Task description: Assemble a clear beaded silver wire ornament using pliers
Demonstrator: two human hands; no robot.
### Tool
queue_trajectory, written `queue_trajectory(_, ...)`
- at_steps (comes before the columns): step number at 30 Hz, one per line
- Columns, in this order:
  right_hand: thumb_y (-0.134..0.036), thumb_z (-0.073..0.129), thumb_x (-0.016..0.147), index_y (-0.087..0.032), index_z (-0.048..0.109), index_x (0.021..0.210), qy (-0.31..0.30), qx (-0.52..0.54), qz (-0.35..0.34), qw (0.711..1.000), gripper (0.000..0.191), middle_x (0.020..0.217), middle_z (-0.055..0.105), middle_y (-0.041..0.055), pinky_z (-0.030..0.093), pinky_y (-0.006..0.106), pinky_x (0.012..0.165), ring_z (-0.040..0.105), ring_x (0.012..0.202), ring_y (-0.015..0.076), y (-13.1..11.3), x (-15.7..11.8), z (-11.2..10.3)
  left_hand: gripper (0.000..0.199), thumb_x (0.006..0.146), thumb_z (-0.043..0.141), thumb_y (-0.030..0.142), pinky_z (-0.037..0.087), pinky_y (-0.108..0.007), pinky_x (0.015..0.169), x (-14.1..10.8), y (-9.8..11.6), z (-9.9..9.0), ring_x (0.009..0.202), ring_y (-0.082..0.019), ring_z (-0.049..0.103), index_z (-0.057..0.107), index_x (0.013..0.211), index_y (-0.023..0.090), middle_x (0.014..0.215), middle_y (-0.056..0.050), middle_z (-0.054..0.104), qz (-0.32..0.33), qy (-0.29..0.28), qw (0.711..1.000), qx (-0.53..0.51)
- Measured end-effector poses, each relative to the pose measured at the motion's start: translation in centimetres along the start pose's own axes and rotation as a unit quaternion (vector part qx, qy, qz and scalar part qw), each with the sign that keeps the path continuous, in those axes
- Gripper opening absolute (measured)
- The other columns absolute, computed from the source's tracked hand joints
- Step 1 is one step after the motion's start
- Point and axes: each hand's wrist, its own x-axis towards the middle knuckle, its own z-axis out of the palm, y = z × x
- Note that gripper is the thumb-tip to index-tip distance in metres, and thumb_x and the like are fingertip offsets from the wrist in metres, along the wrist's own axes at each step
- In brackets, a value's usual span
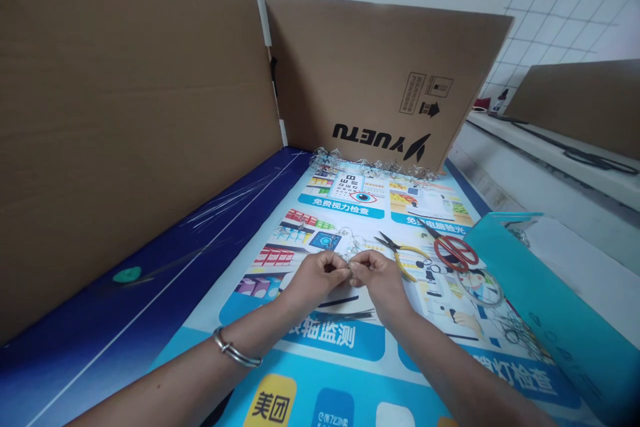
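My left hand (316, 278) and my right hand (379, 278) meet at the middle of a printed blue-and-white banner (345, 347). Their fingertips pinch a small glittering wire strand (349, 265) between them, and its exact form is hidden by my fingers. Just right of my right hand lie yellow-handled pliers (404, 259), with red-handled scissors (453, 252) beyond them. Neither tool touches a hand. A few thin dark wires (345, 314) lie under my wrists. A silver bangle (236, 347) circles my left wrist.
Cardboard panels (370, 73) stand along the far and left sides of the banner, with a clear sparkly garland (373, 165) along its far edge. A teal plastic folder (545, 300) lies at right. A white shelf (550, 147) and tiled wall lie beyond.
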Motion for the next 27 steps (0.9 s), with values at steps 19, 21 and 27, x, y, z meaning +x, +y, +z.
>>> queue_trajectory(19, -0.026, 0.054, 0.073, -0.019, 0.065, 0.080, -0.046, -0.173, -0.072, 0.981, 0.014, 0.069, 0.061, -0.0010, 0.042, 0.024, 0.056, 0.054, 0.061, 0.0132, -0.3, -1.1, -0.9, 0.012, 0.071, 0.060, 0.026, 0.040, -0.022, 0.054, -0.6, -0.5, -1.5, 0.055, -0.012, 0.053, 0.055, 0.071, 0.015, 0.059, 0.001, 0.058, 0.038, -0.017, 0.998, 0.040)
queue_trajectory(21, -0.026, 0.053, 0.074, -0.020, 0.065, 0.079, -0.051, -0.183, -0.075, 0.979, 0.014, 0.069, 0.062, -0.0010, 0.042, 0.024, 0.057, 0.054, 0.062, 0.0137, -0.6, -1.2, -0.8, 0.014, 0.071, 0.060, 0.028, 0.040, -0.022, 0.053, -0.6, -0.6, -1.5, 0.055, -0.012, 0.054, 0.056, 0.071, 0.015, 0.059, 0.001, 0.058, 0.040, -0.016, 0.998, 0.045)
queue_trajectory(27, -0.026, 0.052, 0.074, -0.021, 0.065, 0.078, -0.051, -0.203, -0.077, 0.975, 0.014, 0.072, 0.064, -0.0007, 0.042, 0.025, 0.059, 0.056, 0.066, 0.0148, -1.0, -1.3, -0.6, 0.016, 0.072, 0.060, 0.031, 0.041, -0.022, 0.052, -0.7, -0.7, -1.4, 0.055, -0.013, 0.054, 0.056, 0.073, 0.015, 0.059, 0.001, 0.057, 0.037, -0.023, 0.998, 0.046)
